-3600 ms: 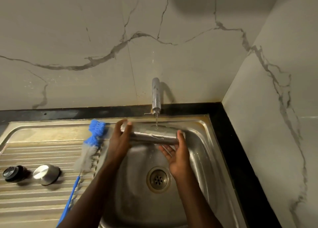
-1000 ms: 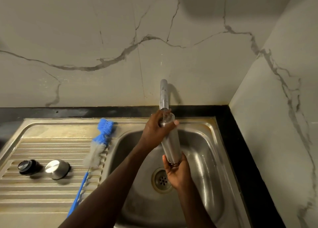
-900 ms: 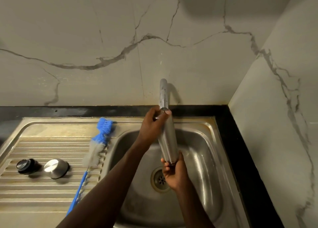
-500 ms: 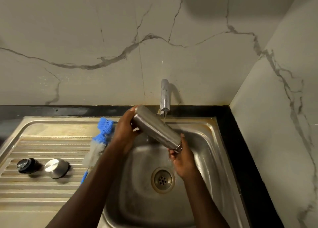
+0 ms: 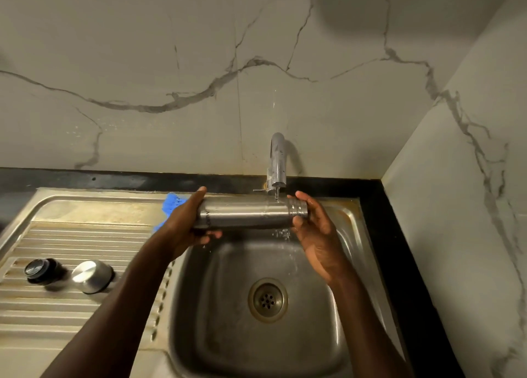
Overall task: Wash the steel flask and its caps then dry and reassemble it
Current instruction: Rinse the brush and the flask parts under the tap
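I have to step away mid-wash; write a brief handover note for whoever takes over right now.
Left hand grips the base end of the steel flask; right hand holds its threaded neck end. The flask lies level under the tap, over the sink, water running onto it. Black inner cap and steel outer cap stand on the drainboard, the blue brush behind the left hand.
Done: flask opened, rinse under way.
Left: finish the rinse, wash the caps if needed, dry everything, reassemble.
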